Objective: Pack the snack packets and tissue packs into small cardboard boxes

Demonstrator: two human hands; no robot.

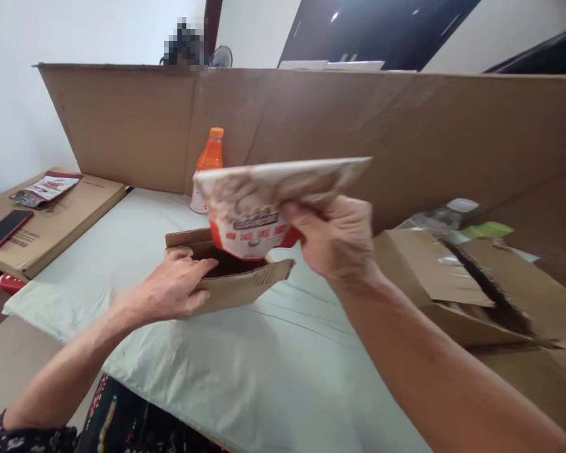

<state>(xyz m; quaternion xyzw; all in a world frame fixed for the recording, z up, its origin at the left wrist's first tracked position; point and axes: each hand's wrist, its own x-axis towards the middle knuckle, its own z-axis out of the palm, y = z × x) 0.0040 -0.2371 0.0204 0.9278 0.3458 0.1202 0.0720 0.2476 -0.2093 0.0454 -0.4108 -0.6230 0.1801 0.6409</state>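
A: Where is the pouch (245,201)?

B: In the air above the small box (240,288), roughly upright, its printed bottom overlapping the box's mouth in this view. I can't tell whether it dips inside.

A: What has hold of it?

B: The right hand (342,242), clamped on the pouch's right side. The left hand (182,286) is closed on the box's near wall towards its left end, fingers over the rim, thumb outside.

A: Which step is this, then?

B: My reading is that the pouch is being worked at the box's mouth. Whether it is going in or coming out, I can't say.

A: And what does the next move call for?

B: Either way, I'd judge, a braced box and the pouch lined up with the opening; its wide top could catch on a flap.

A: Where does the box sit?

B: On the cloth-covered desk (283,371), well in from the near edge. A bottle (211,157) stands behind it, towards the far edge, before a cardboard screen (132,126).

A: Farther out?

B: By the far left corner, a flat carton (75,214) carries a phone (7,228) and a second packet (51,187). Towards the right edge lies opened cardboard (434,264).
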